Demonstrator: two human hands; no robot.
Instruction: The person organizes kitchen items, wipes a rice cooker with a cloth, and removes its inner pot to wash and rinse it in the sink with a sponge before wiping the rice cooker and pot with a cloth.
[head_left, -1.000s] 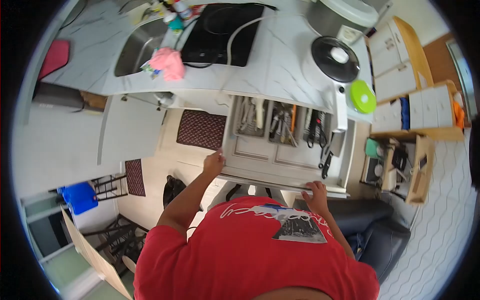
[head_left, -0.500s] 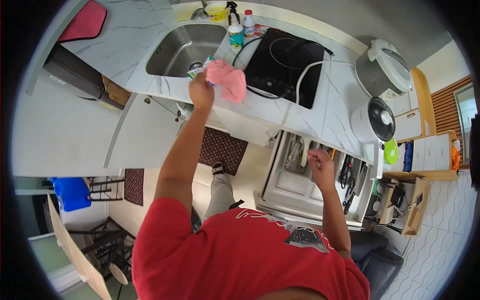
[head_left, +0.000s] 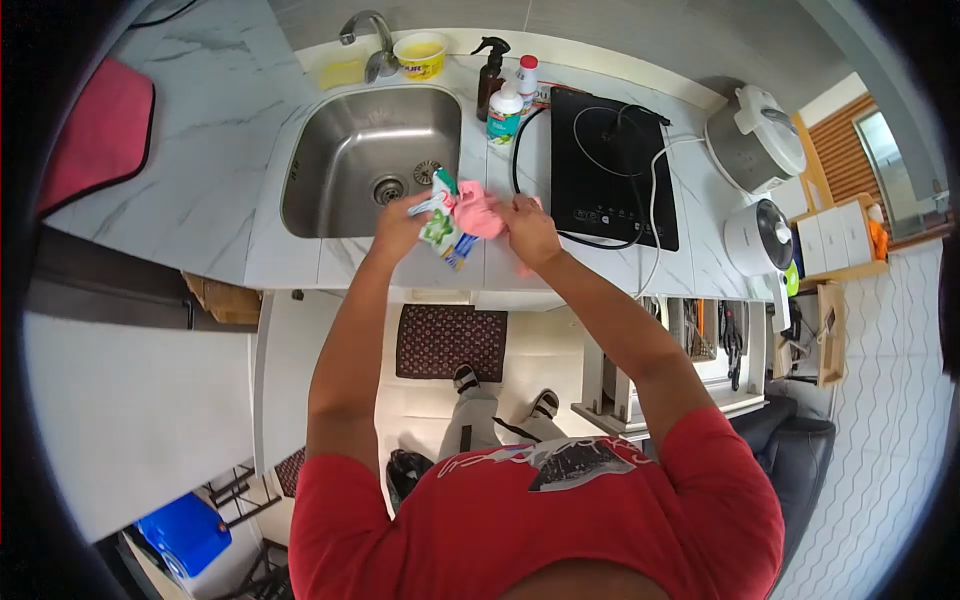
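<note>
1. Left hand [head_left: 397, 230], centre of frame: fingers narrowed, pinching the left edge of a printed packet [head_left: 438, 230] in white, green and blue.
2. Right hand [head_left: 532, 232], just right of centre: fingers curled in, gripping a pink cloth [head_left: 478, 212]. Exact finger contact is partly hidden by the hand.
3. Packet and cloth: centre of frame, between the hands, cloth right of packet and touching it. Both are seen over the front edge of the counter [head_left: 215, 150]; cannot tell whether either rests on it.
4. Sink [head_left: 335, 150]: upper left of centre; faucet [head_left: 380, 65] and yellow tub [head_left: 420, 58] behind.
5. Upper centre: dark spray bottle [head_left: 488, 85], teal-labelled bottle [head_left: 504, 118] and red-capped bottle [head_left: 527, 85], grouped near the black cooktop [head_left: 600, 165].
6. Right: rice cooker [head_left: 745, 145], with white pot [head_left: 745, 240] below it.
7. Lower right: pulled-out drawer [head_left: 690, 405] containing utensils, partly covered by the right forearm.
</note>
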